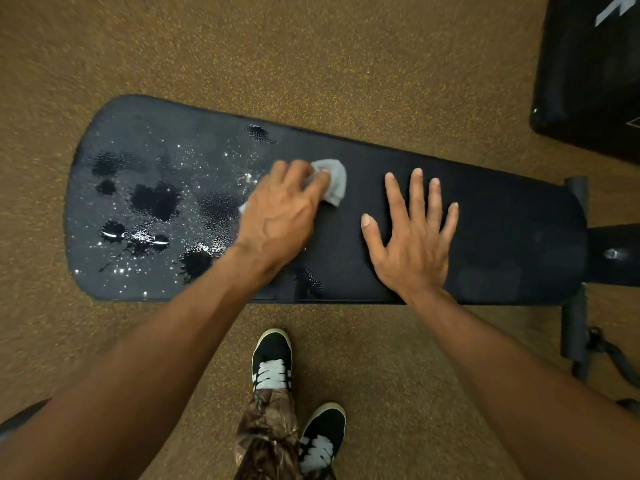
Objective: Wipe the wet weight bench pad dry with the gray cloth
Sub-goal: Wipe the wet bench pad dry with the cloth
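The black weight bench pad (502,230) lies across the view, wide end to the left. Water puddles and droplets (156,199) cover its left half; the right half looks matte and dry. My left hand (280,216) presses a crumpled gray cloth (334,181) onto the pad near its middle, at the edge of the wet area. The cloth shows beyond my fingers and a little under my thumb side. My right hand (412,237) rests flat on the dry right part, fingers spread, holding nothing.
Speckled brown rubber floor (311,57) surrounds the bench. The bench frame and foot bar (575,323) stick out at the right end. Another black pad (588,71) sits at the top right. My two black-and-white shoes (273,362) stand just below the bench.
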Demonstrator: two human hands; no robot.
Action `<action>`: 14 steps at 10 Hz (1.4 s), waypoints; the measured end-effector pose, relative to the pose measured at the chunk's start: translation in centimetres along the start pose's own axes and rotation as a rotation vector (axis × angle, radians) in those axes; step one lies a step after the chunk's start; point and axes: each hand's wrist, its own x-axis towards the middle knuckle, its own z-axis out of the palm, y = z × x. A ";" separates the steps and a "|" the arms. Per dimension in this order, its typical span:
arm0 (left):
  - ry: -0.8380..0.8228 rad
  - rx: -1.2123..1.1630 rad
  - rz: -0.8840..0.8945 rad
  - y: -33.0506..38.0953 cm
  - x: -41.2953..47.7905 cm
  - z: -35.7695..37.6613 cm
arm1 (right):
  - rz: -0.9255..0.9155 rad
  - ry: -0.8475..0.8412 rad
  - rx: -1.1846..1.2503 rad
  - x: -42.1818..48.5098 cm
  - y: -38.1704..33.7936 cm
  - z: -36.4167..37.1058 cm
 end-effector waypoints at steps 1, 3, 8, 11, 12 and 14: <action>0.043 -0.020 0.056 1.4 1.1 1.2 | -0.001 0.002 0.003 0.0 0.1 0.1; 0.052 0.042 -0.061 -0.7 4.8 0.8 | -0.010 0.025 -0.003 0.0 0.1 0.3; 0.135 -0.050 -0.018 0.8 2.3 0.7 | -0.007 0.041 0.011 -0.1 0.1 0.3; 0.107 0.076 -0.253 -0.4 -2.3 -0.9 | -0.019 0.052 0.017 -0.1 0.2 0.5; 0.074 0.047 -0.233 1.4 -5.3 -0.6 | -0.017 0.051 0.015 -0.1 0.2 0.5; -0.002 -0.175 -0.208 2.9 -6.0 0.5 | -0.018 0.064 0.023 -0.1 0.3 0.6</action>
